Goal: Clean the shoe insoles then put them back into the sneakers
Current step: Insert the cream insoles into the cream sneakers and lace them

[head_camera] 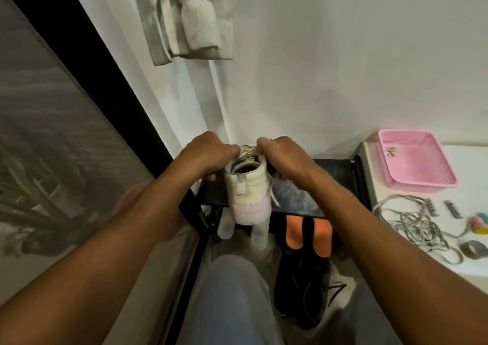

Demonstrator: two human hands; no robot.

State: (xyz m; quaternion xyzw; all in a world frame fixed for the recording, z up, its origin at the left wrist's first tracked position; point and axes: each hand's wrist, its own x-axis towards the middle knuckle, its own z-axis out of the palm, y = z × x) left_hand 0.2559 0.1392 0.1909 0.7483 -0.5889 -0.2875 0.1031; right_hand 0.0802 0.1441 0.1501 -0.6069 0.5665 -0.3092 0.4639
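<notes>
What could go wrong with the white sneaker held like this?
1. The white sneaker overhangs the black shelf edge; if the left hand or right hand loosens its grip, it may drop onto the pale insoles below.
2. Its loose lace dangles and could snag on the shelf.

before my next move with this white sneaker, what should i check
1. Grip: left hand and right hand both hold the sneaker near its collar: ok.
2. Opening faces you, heel nearest: ok.
3. Insole inside: the opening is dark: cannot tell.
4. Laces loosened: the hands cover most of them: cannot tell.
5. Shelf has bare room beside the sneaker to set it down: ok.
6. Pale insoles below the sneaker clean: cannot tell.
</notes>
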